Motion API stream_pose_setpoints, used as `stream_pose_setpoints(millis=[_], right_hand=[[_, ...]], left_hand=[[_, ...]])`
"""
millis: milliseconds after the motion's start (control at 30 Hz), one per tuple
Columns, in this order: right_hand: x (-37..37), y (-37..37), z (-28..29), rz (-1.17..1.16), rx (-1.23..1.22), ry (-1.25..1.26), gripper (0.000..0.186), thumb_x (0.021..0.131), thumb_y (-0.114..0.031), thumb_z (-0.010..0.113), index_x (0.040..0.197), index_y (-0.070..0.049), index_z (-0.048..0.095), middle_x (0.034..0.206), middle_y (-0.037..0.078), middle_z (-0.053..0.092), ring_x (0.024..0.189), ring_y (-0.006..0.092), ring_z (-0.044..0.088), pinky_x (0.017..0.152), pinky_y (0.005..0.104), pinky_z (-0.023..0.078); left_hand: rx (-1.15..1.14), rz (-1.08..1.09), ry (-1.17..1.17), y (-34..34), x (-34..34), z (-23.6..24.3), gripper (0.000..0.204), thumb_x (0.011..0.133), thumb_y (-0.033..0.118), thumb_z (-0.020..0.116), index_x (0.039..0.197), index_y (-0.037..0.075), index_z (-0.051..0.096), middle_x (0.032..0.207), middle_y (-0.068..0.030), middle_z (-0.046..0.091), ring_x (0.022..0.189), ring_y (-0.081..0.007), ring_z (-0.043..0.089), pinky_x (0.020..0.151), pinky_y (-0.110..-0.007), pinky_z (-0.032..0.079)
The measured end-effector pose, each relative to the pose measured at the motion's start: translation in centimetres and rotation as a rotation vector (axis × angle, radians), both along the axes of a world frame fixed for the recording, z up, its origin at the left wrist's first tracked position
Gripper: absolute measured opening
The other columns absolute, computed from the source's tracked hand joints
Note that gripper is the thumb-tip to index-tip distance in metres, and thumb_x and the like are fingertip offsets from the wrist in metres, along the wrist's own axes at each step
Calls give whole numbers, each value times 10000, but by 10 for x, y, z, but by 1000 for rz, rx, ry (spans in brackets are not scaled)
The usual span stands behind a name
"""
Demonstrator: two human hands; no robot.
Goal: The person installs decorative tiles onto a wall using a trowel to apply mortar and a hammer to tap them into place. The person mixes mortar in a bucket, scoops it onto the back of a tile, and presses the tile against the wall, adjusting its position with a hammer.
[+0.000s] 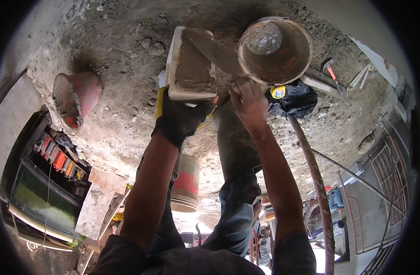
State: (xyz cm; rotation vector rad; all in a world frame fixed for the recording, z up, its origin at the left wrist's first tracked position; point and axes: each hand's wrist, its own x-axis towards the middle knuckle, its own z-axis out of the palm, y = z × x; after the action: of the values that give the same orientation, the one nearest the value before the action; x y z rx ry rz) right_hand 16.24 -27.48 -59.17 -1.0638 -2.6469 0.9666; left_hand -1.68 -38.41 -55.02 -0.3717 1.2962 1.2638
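A white rectangular tile (174, 59) lies on my left hand (180, 117), which wears a black and yellow glove and holds it from below at its near end. Wet brown mortar (194, 64) covers most of the tile's upper face. My bare right hand (249, 101) is closed around the handle of a trowel, most of it hidden by the fingers. The mortar-coated trowel blade (214, 52) slants from that hand up to the left, with its tip over the far end of the tile.
Beyond my right hand stands a bucket (306, 59) with mortar inside. A black plastic bag (297, 98) lies beside it, and a hammer (333, 75) farther right. A reddish bucket (88, 94) is tipped over at left. Another bucket (188, 183) stands by my legs; a long pole (313, 174) slants at right.
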Motion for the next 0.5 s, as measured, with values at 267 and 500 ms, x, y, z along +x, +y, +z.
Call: stream_pose_setpoints(millis=[267, 500], right_hand=[[82, -11, 6, 70, 85, -33, 232, 801, -93, 723, 994, -95, 593, 1006, 114, 641, 846, 319, 633, 717, 414, 539], [80, 66, 45, -164, 88, -687, 371, 889, -137, 602, 1247, -78, 525, 1141, 150, 607, 1002, 349, 651, 787, 411, 575]], left_hand=[[204, -298, 212, -18, -8, -6, 353, 1009, 253, 486, 1298, 51, 494, 1239, -193, 556, 1151, -360, 559, 922, -552, 536], [85, 359, -429, -21, -4, -13, 382, 1025, 293, 433, 1317, 50, 472, 1250, -203, 539, 1123, -374, 563, 947, -565, 522]])
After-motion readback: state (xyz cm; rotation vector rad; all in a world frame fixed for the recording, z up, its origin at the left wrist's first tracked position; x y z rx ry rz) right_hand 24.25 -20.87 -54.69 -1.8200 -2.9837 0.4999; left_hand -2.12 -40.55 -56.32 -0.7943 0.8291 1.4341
